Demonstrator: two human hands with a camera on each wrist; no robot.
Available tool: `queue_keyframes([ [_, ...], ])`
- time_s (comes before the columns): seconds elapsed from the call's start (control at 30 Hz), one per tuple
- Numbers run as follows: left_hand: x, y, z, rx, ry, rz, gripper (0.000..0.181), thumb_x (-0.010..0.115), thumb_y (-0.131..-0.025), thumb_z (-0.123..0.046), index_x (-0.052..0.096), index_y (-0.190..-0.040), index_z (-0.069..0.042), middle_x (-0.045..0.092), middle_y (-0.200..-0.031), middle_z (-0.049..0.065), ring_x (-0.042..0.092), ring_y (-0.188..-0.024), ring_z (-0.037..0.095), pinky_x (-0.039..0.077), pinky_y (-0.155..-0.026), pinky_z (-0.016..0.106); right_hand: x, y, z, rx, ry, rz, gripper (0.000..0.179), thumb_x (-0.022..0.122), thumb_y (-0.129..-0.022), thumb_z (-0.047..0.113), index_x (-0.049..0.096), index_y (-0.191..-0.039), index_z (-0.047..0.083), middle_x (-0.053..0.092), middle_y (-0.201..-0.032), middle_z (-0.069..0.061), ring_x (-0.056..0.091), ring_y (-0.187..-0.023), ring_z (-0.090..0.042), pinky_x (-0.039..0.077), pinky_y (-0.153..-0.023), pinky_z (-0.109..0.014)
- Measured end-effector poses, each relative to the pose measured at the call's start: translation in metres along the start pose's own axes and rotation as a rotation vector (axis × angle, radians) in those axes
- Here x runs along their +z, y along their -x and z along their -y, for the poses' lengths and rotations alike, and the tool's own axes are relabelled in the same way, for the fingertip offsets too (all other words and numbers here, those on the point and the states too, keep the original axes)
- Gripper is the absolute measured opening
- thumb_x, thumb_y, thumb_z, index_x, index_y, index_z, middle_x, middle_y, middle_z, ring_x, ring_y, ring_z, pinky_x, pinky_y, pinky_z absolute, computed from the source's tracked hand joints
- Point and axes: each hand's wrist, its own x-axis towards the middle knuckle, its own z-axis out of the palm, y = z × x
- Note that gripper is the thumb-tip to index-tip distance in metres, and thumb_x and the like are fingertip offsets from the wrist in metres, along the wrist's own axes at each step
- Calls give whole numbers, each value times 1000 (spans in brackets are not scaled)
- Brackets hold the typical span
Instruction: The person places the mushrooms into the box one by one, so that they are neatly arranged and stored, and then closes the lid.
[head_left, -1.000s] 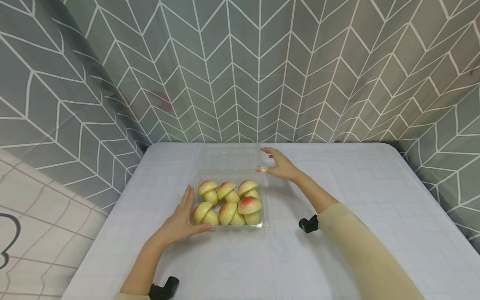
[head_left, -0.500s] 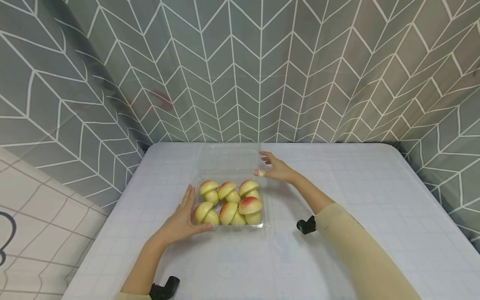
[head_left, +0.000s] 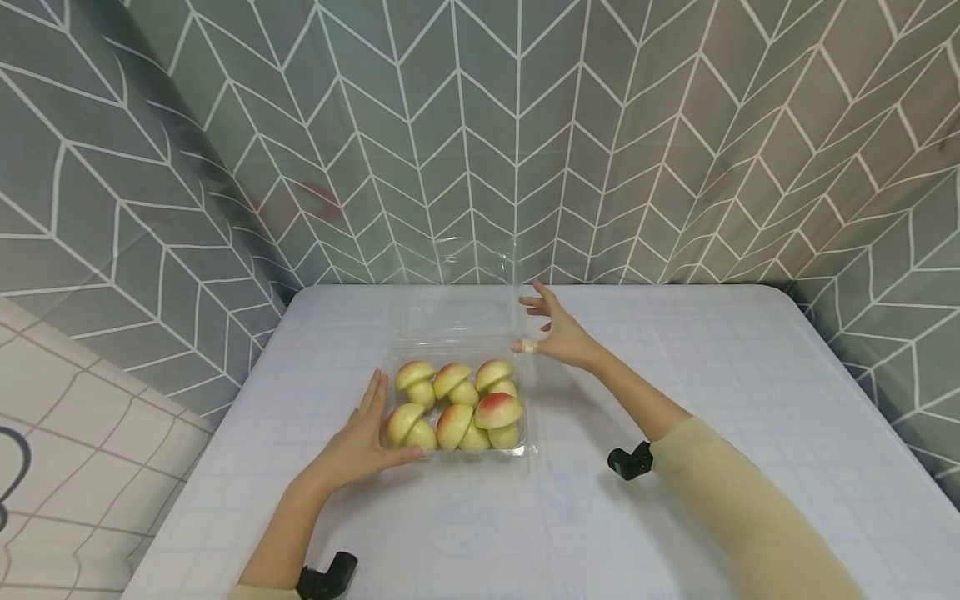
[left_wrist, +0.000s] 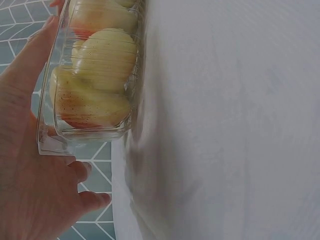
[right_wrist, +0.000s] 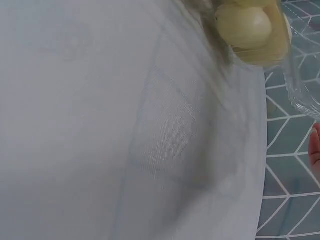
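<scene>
A clear plastic clamshell box (head_left: 528,425) sits on the table, holding several pale yellow, mushroom-shaped pieces (head_left: 452,427) with red-tinged caps. Its transparent lid (head_left: 455,315) is hinged at the far side and tilted up. My left hand (head_left: 363,446) lies round the near left corner, fingers straight along the left side and thumb at the front rim. The left wrist view shows the box wall (left_wrist: 62,85) right beside that hand. My right hand (head_left: 564,332) is at the lid's right edge, fingers extended and spread from the thumb. Only fingertips (right_wrist: 314,147) of it show in the right wrist view.
A white cloth covers the table (head_left: 675,367). Its far edge meets a grey curtain (head_left: 480,150) with white zigzag lines. Black wrist-worn devices (head_left: 630,461) sit on both forearms. White tiles (head_left: 82,467) lie at the left.
The lid has swung up from its laid-back position, its far edge now overlapping the curtain. My right hand's fingers have risen with it. My left hand and the box have stayed put.
</scene>
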Motion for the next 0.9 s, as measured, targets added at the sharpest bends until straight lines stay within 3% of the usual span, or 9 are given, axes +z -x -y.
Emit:
queue_keyframes([
  [0.23,1,-1,1,7,1,-1,127,70,-75,-65,-7,-152,0,-13,-159,16,0,-143,42,13,-108,66,-7,20,17,-111,63,-23,103,82,-77,12,15,-155,10,47,-140,-11,42,-130,-26,41,-95,-50],
  [0.47,2,1,0,9,-14,-10,127,70,-75,-65,-8,-151,1,-13,-159,17,2,-143,44,14,-107,66,-8,47,25,-274,166,-3,90,86,-72,14,35,-146,7,52,-127,-12,46,-121,-27,42,-90,-53],
  [0.77,4,7,2,17,-10,-30,122,71,-79,-57,-9,-150,4,-11,-158,22,1,-143,44,12,-110,63,-3,86,20,-293,331,72,80,79,-77,14,38,-146,15,42,-140,-4,38,-129,-24,37,-102,-52],
  [0.9,4,11,3,57,69,-38,109,66,-88,-46,-7,-149,7,-7,-156,27,-1,-142,45,8,-111,61,1,99,17,-294,411,85,76,76,-79,14,39,-145,21,37,-144,-3,35,-132,-24,36,-104,-52],
])
